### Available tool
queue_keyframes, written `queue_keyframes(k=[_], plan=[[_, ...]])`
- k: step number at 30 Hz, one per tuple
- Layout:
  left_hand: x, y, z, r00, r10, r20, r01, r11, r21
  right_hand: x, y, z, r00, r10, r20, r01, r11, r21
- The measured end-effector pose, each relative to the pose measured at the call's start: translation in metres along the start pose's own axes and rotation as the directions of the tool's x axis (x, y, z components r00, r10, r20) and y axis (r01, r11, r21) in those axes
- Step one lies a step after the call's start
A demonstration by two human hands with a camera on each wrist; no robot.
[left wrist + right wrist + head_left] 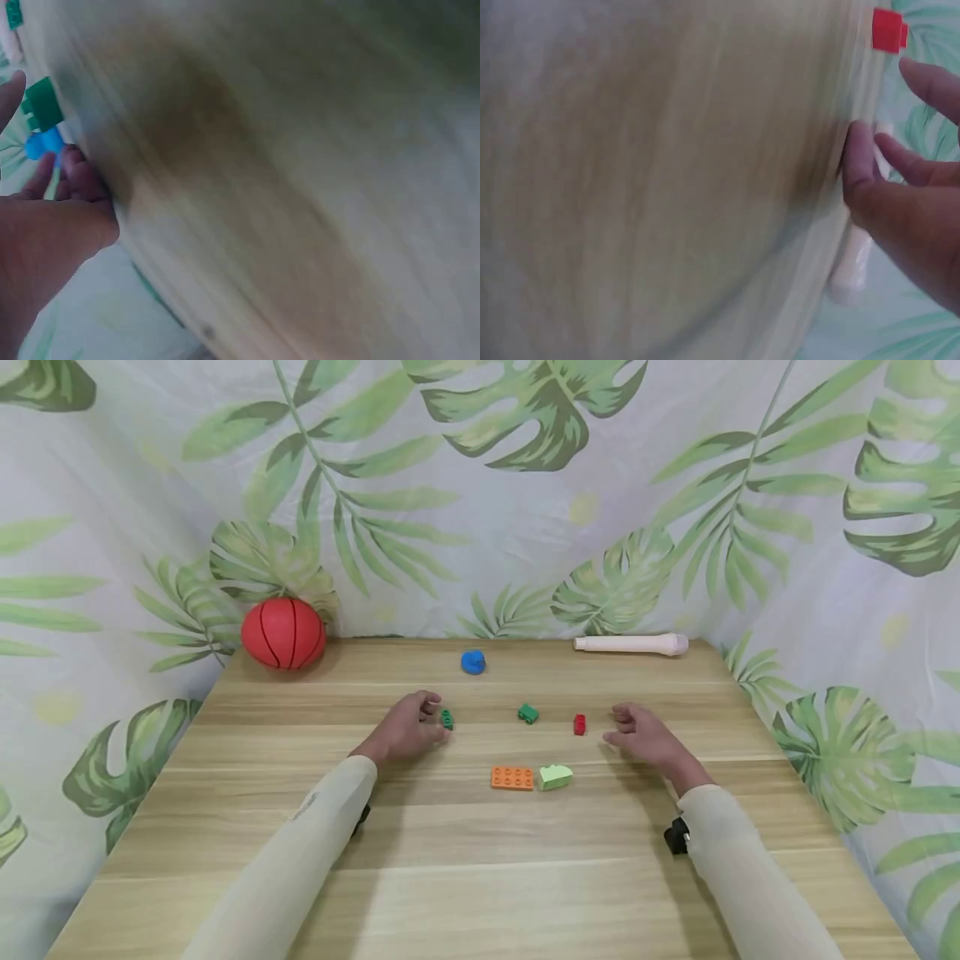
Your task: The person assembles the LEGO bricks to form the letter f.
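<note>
Bench beneath my arms, and here's my left hand, thumb and fingers parted with a green brick between them, a gap kept narrow, I'd say, because the piece is so small! Touching? Can't tell. Over to my right hand: fingers loosely spread, holding nothing, just right of the red brick, lined up apparently for a sideways reach. Orange brick and lime brick lie nearer me, out of both hands' way.
</note>
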State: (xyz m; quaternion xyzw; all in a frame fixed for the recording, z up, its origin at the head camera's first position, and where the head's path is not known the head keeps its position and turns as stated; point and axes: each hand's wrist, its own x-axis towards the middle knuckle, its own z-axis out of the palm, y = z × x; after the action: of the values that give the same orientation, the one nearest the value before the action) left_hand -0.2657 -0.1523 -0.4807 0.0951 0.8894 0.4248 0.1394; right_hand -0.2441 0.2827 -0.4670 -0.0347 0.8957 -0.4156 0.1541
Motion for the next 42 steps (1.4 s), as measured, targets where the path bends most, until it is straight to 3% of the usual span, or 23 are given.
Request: queue_keyframes(k=[5,8,12,16,28,36,42], plan=[[0.009,-0.007,0.001,1.0,-0.001,-0.019,0.001,1.0,-0.015,0.001,0.008,-0.004,1.0,-0.004,0.009,0.003,0.998,0.069],[0.012,-0.009,0.0,1.0,0.01,-0.018,-0.009,1.0,0.028,0.002,0.011,-0.005,1.0,-0.018,0.025,0.016,0.995,0.097],[0.017,-0.006,0.0,0.998,0.05,0.027,-0.052,0.994,0.092,0.003,0.013,-0.006,0.999,-0.026,0.043,0.021,0.992,0.126],[0.021,-0.005,0.0,0.997,0.06,0.05,-0.065,0.993,0.103,0.008,0.01,-0.002,0.998,-0.044,0.049,0.037,0.99,0.137],[0.028,-0.001,0.004,0.999,0.05,0.013,-0.051,0.994,0.093,0.026,-0.01,0.022,0.993,-0.096,0.068,0.081,0.978,0.193],[0.025,0.001,0.006,1.0,0.023,0.002,-0.023,0.994,0.102,0.028,-0.014,0.036,0.993,-0.115,0.018,0.112,0.986,0.12],[0.024,-0.002,0.012,0.999,0.032,-0.003,-0.032,0.993,0.111,0.027,-0.008,0.038,0.997,-0.071,-0.004,0.071,0.995,0.065]])
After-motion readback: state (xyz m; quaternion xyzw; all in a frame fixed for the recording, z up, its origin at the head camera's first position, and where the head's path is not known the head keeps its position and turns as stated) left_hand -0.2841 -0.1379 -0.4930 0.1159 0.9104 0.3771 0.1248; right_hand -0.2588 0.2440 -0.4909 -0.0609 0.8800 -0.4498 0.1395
